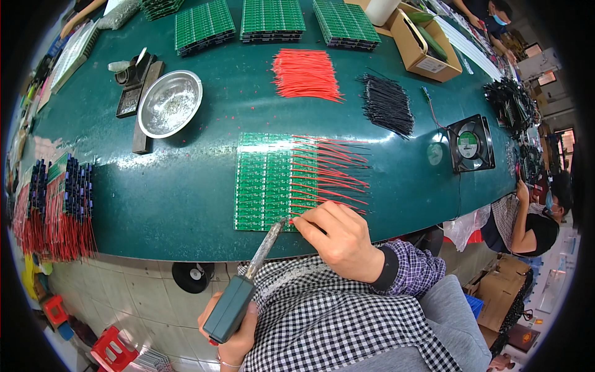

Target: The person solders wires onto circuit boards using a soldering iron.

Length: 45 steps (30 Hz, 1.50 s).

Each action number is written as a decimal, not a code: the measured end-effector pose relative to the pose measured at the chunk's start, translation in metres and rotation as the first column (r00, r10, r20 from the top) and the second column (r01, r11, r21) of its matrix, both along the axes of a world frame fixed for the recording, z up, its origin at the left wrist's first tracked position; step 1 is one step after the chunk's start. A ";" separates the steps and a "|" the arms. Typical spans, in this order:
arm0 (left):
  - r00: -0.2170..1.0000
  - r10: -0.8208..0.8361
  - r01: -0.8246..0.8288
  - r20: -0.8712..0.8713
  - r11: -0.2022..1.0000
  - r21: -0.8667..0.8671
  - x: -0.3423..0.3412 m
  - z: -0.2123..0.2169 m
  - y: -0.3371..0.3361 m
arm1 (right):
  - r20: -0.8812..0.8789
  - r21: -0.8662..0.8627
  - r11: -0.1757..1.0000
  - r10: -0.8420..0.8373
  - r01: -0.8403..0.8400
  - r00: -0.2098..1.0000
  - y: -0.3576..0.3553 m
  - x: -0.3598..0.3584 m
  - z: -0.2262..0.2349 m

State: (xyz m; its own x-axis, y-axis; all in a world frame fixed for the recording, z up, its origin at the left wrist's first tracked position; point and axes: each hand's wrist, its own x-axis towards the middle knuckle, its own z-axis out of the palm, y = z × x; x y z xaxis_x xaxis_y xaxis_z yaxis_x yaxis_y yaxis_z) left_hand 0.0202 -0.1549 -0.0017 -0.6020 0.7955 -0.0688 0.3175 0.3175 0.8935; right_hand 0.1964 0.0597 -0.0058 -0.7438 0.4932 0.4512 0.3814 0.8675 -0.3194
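Note:
A green circuit board panel [263,180] lies on the table before me, with a row of red wires [334,164] running from it to the right. My left hand [230,322] is closed around a soldering iron [230,307] with a dark green body. Its tip rests near the panel's lower edge, close to the fingers of my right hand [341,239]. Those fingers are pinched at the end of the wire row, apparently on a red wire; the grip itself is partly hidden.
Beyond the panel lie a red wire pile [307,74], a black wire pile [387,105] and stacked boards [273,18]. A metal bowl [170,104] stands left, wired boards [59,208] farther left. At right are a fan [471,144], a cardboard box [427,49] and a co-worker [527,223].

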 end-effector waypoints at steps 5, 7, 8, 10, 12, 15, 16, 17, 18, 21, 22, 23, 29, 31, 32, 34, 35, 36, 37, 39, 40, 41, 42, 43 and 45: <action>0.999 0.030 -0.030 0.023 1.000 -0.004 -0.001 -0.004 -0.008 | 0.012 -0.030 0.999 -0.023 0.024 1.000 -0.002 -0.002 0.003; 0.999 0.037 -0.037 0.027 0.999 0.005 0.000 -0.001 -0.006 | 0.012 -0.032 0.999 -0.028 0.028 1.000 -0.003 -0.002 0.003; 0.999 0.044 -0.044 0.030 0.999 0.013 0.001 0.000 -0.004 | 0.005 -0.034 0.999 -0.034 0.035 0.999 -0.003 -0.002 0.001; 0.998 0.048 -0.049 0.029 0.999 0.019 0.002 0.003 -0.001 | -0.001 -0.036 0.999 -0.041 0.041 0.999 -0.003 -0.002 0.000; 0.998 0.052 -0.053 0.028 0.998 0.023 0.002 0.005 0.000 | -0.042 -0.017 0.999 -0.045 0.044 0.998 -0.003 -0.003 0.000; 0.999 0.047 -0.047 0.024 0.999 -0.006 0.003 0.006 -0.002 | -0.079 0.008 1.000 -0.012 0.013 0.997 -0.004 0.001 -0.002; 0.998 0.050 -0.050 0.031 0.999 -0.004 0.002 0.005 -0.004 | -0.079 0.008 1.000 -0.012 0.013 0.997 -0.005 0.001 -0.002; 0.998 0.053 -0.053 0.039 0.999 -0.002 0.003 0.004 -0.005 | -0.076 -0.016 1.000 -0.003 0.002 0.997 -0.006 0.002 -0.001; 0.998 0.054 -0.054 0.039 0.999 -0.002 0.003 0.004 -0.005 | -0.074 -0.040 0.999 0.006 -0.009 0.997 -0.007 0.002 0.000; 0.999 0.046 -0.046 0.025 0.999 0.028 0.003 0.004 -0.003 | -0.058 -0.049 0.999 0.017 -0.020 0.998 -0.007 0.003 -0.001; 1.000 0.028 -0.028 0.002 0.999 0.033 0.003 0.005 -0.003 | -0.058 -0.049 0.999 0.018 -0.021 0.998 -0.007 0.003 -0.001; 1.000 0.009 -0.009 -0.021 0.999 0.037 0.003 0.005 -0.002 | -0.051 -0.051 0.999 0.016 -0.019 0.999 -0.008 0.003 -0.002; 0.999 -0.015 0.016 -0.047 1.000 0.020 0.004 0.016 0.006 | -0.059 -0.049 0.999 -0.003 0.000 0.998 -0.009 0.002 -0.001; 0.999 -0.006 0.008 -0.053 0.999 0.040 0.006 0.016 0.007 | -0.061 -0.055 0.998 -0.013 0.010 0.998 -0.009 0.002 0.000; 0.998 0.003 0.000 -0.058 0.998 0.060 0.007 0.016 0.007 | -0.057 -0.055 0.998 -0.011 0.007 0.998 -0.009 0.002 -0.001; 0.998 -0.004 0.007 -0.056 0.999 0.049 0.007 0.016 0.007 | -0.053 -0.056 0.998 -0.009 0.006 0.999 -0.009 0.002 -0.001; 0.998 -0.012 0.014 -0.054 0.999 0.037 0.007 0.017 0.007 | -0.051 -0.052 0.999 -0.009 0.006 0.999 -0.009 0.002 -0.001; 0.998 -0.012 0.014 -0.054 0.999 0.037 0.007 0.016 0.006 | -0.049 -0.049 0.999 -0.009 0.007 0.999 -0.010 0.002 -0.001; 0.999 -0.009 0.010 -0.044 1.000 0.023 0.007 0.016 0.005 | -0.050 -0.049 0.999 -0.009 0.007 0.999 -0.010 0.003 -0.001; 0.999 -0.006 0.007 -0.034 1.000 0.010 0.006 0.014 0.002 | -0.045 -0.045 0.999 -0.008 0.005 0.999 -0.010 0.003 -0.001; 0.999 -0.008 0.008 -0.038 1.000 0.008 0.005 0.012 0.000 | -0.046 -0.045 0.999 -0.008 0.006 0.999 -0.010 0.003 -0.001; 0.999 -0.009 0.010 -0.042 1.000 0.006 0.005 0.010 -0.003 | -0.043 -0.047 0.999 -0.008 0.006 0.999 -0.010 0.003 -0.001; 0.999 -0.010 0.010 -0.043 1.000 0.006 0.006 0.008 -0.005 | -0.039 -0.049 0.999 -0.009 0.008 0.999 -0.010 0.003 -0.001; 0.999 0.042 -0.042 0.009 0.999 0.012 0.007 0.006 -0.008 | -0.040 -0.050 0.999 -0.009 0.007 0.999 -0.010 0.004 -0.001; 0.994 0.092 -0.093 0.060 0.996 0.015 0.008 0.002 -0.013 | -0.030 -0.042 0.999 0.010 -0.012 0.999 -0.010 0.005 -0.003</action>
State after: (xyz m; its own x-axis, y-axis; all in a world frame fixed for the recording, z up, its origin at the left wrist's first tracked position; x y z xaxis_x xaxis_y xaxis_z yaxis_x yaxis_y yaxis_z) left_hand 0.0284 -0.1674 0.0005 -0.6686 0.7377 -0.0934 0.2333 0.3273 0.9157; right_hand 0.2015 0.0498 -0.0092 -0.7357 0.5039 0.4526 0.3616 0.8572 -0.3667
